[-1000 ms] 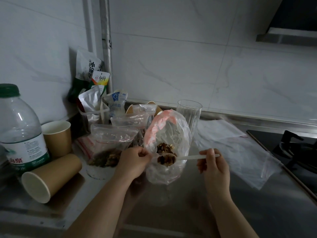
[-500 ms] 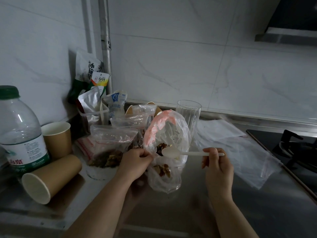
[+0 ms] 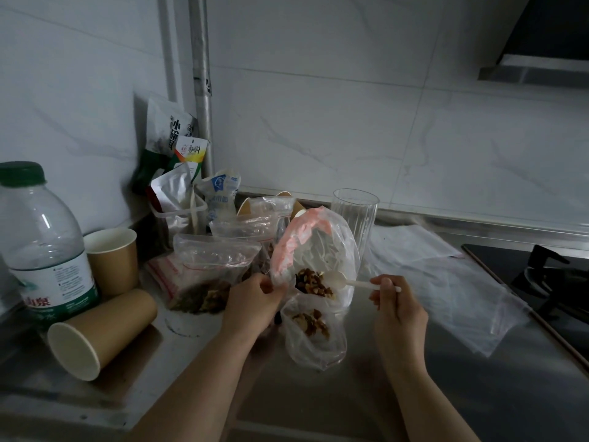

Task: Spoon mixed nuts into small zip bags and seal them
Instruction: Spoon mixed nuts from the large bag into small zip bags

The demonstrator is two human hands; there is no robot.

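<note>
L hand (image 3: pixel 255 301) pinches the rim of the big clear nut bag (image 3: pixel 322 250) w/ the pink zip strip, holding its mouth open. R hand (image 3: pixel 395 309) grips the handle of a white plastic spoon (image 3: pixel 341 280); the bowl is inside the big bag, resting at the edge of the mixed nuts (image 3: pixel 314 283), just between the two hands. Directly below, nearer the person, sits the small zip bag (image 3: pixel 315 336) w/ a small heap of nuts inside. Can't tell if the L hand also holds its mouth.

Risks, as I judge them: thin film is floppy, so if the L pinch slips, the big bag sags and nuts spill onto the steel counter (image 3: pixel 414 393). Small bag's mouth may fold shut, so a loaded spoon could tip nuts outside it. An overfull spoon could shed pieces on the way over. The ribbed glass (image 3: pixel 355 218) beyond the R hand is close enough to be knocked.

Vs half a sec ago: spoon was empty and higher, at the bag mouth; now it's down in the nuts for another scoop. L hand's pinch unchanged.
</note>
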